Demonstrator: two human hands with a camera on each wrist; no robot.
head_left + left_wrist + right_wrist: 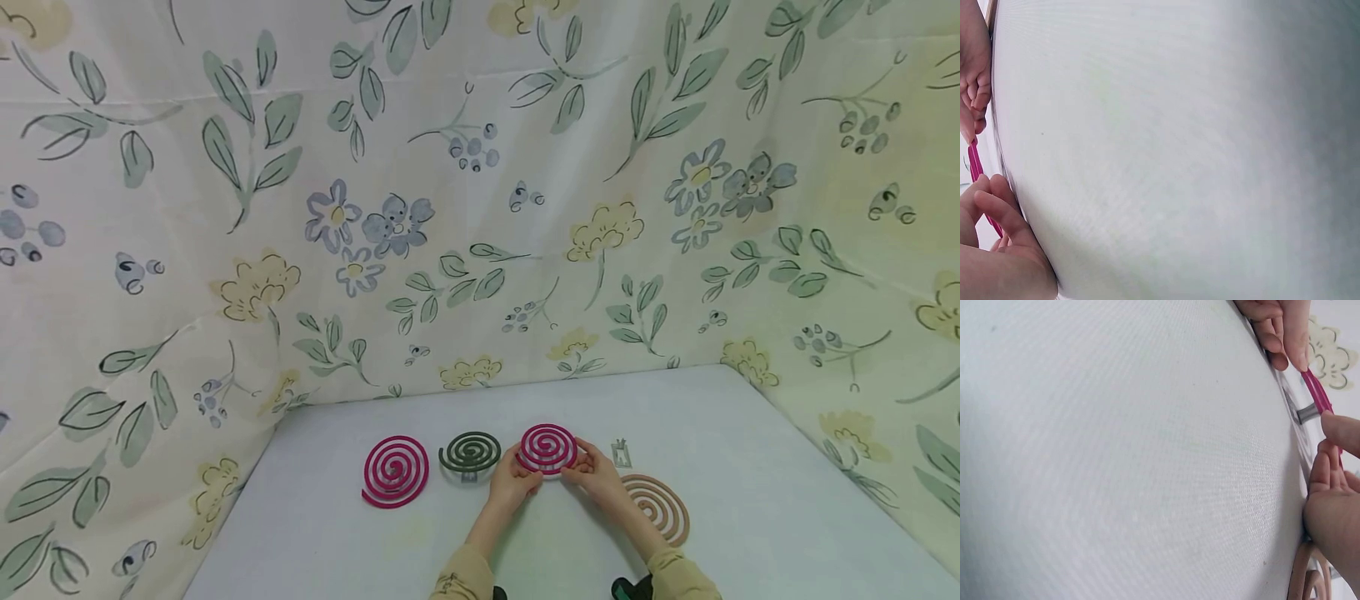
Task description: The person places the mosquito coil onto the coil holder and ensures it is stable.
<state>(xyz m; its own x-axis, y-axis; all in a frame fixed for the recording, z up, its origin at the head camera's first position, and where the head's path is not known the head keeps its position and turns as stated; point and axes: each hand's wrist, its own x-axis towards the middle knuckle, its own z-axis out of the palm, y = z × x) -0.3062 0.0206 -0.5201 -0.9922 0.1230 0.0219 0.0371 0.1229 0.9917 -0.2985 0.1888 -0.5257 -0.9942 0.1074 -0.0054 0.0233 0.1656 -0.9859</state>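
Observation:
A magenta mosquito coil (549, 450) is held by its edges between both hands, just above the white table. My left hand (514, 482) pinches its left side, and my right hand (597, 477) pinches the right side. Seen edge-on in the right wrist view, the magenta coil (1316, 390) has a small grey metal stand (1308, 413) by its underside; whether they touch I cannot tell. To the left, a dark green coil (471, 451) sits raised on a metal stand (468, 477). Farther left lies another magenta coil (395, 472).
A tan coil (678, 508) lies on the table (772, 500) under the right forearm, partly hidden by it. Behind it is a small flat metal stand (621, 453). Floral cloth (480, 217) hangs around the back and sides of the table.

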